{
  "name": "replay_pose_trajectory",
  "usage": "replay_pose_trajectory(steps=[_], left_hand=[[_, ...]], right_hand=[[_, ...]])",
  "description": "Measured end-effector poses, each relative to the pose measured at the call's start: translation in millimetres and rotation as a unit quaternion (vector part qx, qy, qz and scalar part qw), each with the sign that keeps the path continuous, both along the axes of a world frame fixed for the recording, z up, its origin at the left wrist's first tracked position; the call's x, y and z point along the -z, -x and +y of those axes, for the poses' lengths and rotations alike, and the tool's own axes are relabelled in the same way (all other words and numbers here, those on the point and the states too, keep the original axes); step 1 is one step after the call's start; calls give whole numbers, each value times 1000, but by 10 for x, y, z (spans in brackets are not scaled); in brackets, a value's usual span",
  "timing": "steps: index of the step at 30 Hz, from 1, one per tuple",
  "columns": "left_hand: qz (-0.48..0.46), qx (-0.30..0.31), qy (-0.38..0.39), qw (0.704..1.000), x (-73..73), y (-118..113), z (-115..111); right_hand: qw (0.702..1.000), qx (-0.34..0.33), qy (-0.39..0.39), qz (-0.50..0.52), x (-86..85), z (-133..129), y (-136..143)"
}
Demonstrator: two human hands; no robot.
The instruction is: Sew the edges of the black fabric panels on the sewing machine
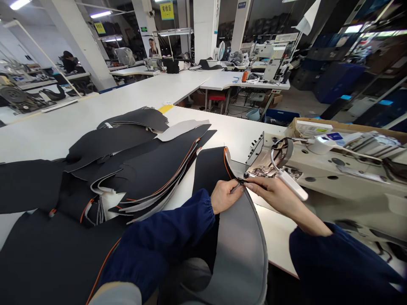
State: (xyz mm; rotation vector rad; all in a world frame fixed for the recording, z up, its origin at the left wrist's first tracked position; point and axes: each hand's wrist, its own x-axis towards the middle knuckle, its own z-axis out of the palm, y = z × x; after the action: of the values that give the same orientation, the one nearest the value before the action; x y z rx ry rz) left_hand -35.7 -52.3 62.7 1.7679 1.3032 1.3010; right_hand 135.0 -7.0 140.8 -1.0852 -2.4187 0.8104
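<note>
Looking out through the head view into a sewing workshop, with white pillars [206, 31] and a yellow sign [167, 10] rising far beyond the left hand [226, 195]. Facing a white tabletop [227, 127], stretching away ahead of both hands. Pinching the edge of a grey-faced panel [241, 245] with the left hand, thumb and fingers narrowly closed. Gripping at that same edge with the right hand [276, 195], fingertips close together, just beside the left. Letting the panel curve down below both hands. Showing black material with orange piping [227, 160] just ahead of the left hand, overlapping too much for telling whether joined to the panel. Having a beige sewing machine [333, 169] ahead and to the right of the right hand, with a white lamp [293, 185] just beside that hand. Showing layered black panels [152, 165] to the left of the left hand, with a pale grey piece [184, 129] farther ahead. Wearing dark blue sleeves [165, 233] behind both hands.
</note>
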Motion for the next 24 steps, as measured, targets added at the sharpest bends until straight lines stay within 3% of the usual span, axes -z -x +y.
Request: replay_pose_trajectory(steps=[11,17,21,24], left_hand=[[-38,12,10,999,-5,8,-24],[-43,-2,21,999,-18,39,-79],[-31,7,10,999,-59,41,-129],[1,22,-26,999,-137,114,-170]], right_hand=[[994,55,6,98,236,-78,11],[979,148,13,138,266,-129,0],[974,96,43,201,372,-173,62],[968,64,112,213,471,-215,105]])
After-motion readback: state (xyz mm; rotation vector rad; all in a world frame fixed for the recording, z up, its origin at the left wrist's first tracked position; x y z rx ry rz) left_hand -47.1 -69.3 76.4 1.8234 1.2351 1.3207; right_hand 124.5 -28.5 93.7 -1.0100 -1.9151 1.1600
